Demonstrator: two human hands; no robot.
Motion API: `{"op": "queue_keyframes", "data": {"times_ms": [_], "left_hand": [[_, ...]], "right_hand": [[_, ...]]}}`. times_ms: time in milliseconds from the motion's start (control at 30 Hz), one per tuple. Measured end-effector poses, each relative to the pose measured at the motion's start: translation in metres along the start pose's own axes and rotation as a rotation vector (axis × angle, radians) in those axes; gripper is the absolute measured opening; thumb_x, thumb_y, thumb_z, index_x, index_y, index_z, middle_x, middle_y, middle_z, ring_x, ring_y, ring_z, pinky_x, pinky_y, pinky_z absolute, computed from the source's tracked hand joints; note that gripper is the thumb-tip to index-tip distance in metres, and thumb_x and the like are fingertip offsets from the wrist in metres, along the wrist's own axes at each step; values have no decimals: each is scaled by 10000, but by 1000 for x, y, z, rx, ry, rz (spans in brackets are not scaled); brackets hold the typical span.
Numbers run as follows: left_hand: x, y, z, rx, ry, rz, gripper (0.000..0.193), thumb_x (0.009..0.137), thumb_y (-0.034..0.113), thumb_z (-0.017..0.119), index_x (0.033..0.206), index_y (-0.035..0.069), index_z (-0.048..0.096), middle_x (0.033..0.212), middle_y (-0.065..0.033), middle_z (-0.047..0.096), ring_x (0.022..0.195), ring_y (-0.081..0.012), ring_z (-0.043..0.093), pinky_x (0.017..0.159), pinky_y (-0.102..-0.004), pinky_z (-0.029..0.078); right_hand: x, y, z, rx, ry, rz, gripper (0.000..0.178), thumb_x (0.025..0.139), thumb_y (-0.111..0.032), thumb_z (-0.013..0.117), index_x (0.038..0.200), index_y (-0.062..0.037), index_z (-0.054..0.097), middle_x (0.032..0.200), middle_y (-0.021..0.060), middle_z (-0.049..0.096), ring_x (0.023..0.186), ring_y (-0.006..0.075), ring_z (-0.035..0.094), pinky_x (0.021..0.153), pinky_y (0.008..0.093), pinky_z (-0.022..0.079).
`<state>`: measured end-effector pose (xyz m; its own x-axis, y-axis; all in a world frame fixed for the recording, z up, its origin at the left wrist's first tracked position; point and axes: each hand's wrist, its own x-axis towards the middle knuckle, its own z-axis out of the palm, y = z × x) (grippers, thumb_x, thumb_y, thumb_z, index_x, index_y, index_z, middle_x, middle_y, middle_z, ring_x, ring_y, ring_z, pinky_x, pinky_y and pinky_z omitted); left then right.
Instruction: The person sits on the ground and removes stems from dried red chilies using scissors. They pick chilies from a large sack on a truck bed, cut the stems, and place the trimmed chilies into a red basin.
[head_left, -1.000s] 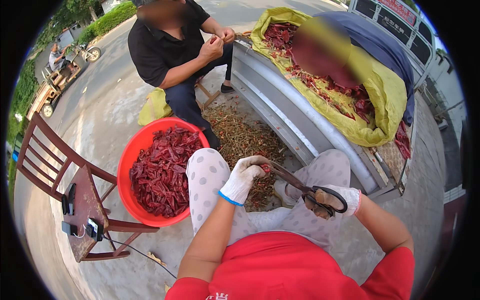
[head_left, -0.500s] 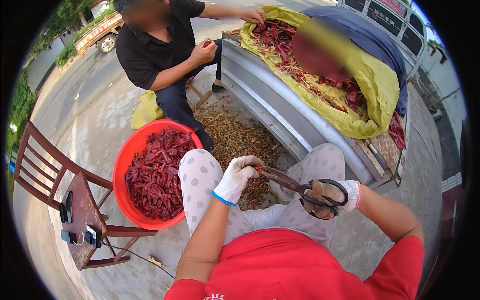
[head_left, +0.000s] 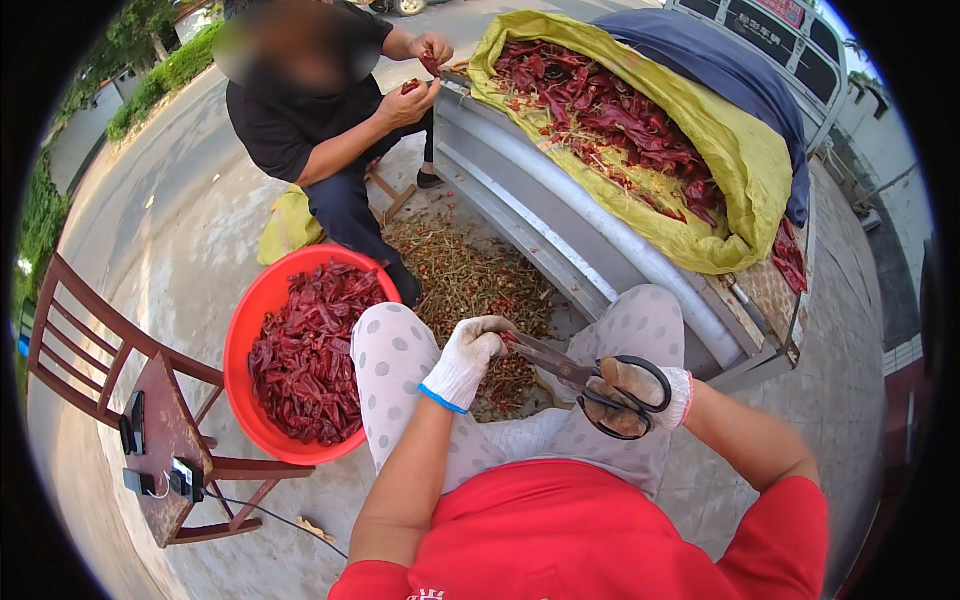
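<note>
At your two o'clock, your right hand (head_left: pixel 642 384), in a soiled knit glove, is curled round the looped black handles of long metal scissors (head_left: pixel 576 373), blades pointing leftward. At eleven, your gloved left hand (head_left: pixel 468 362) is pinched closed by their tips, apparently on a red pepper piece (head_left: pixel 509 338). At ten sits a round, smooth red basin (head_left: pixel 238 370) of wrinkled, dark-red peppers (head_left: pixel 308 372); at twelve, a brittle stalk pile (head_left: pixel 475 275); farther, at one, a crinkled yellow sack (head_left: pixel 745 150).
</note>
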<state>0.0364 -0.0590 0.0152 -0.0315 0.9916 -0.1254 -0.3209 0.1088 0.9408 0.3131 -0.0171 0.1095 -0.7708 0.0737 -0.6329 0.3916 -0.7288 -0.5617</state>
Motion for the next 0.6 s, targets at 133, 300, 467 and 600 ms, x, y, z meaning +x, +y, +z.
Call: {"op": "queue_keyframes", "data": {"times_ms": [133,300,467,600], "left_hand": [[6,-9,-1,-205,34,-25,365,648,-12,477,966,-83,642,825,-92,654,685,-170,575,625,-279,473],[-3,-6,5,-646,49,-140,361,625,44,504,949,-63,621,799,-138,638,598,-220,542,546,-354,461],[-7,-3,11,-944,-186,-196,166,644,123,557,780,28,573,588,-47,451,462,-146,308,451,-334,264],[-4,-7,7,-981,-258,-186,97,656,140,574,707,85,513,563,17,330,456,-120,227,436,-305,205]], "right_hand": [[14,13,-3,71,-89,-132,681,830,-732,549,820,-53,588,592,31,557,434,99,492,354,227,341],[26,30,-1,203,-175,-274,616,796,-688,623,754,-81,527,691,52,519,453,102,468,358,216,331],[57,55,-16,415,-357,-283,604,751,-693,668,734,-108,519,766,59,537,448,106,462,344,218,314],[79,72,-7,378,-365,-343,750,703,-814,577,778,-68,549,599,6,464,413,93,409,355,226,278]]}}
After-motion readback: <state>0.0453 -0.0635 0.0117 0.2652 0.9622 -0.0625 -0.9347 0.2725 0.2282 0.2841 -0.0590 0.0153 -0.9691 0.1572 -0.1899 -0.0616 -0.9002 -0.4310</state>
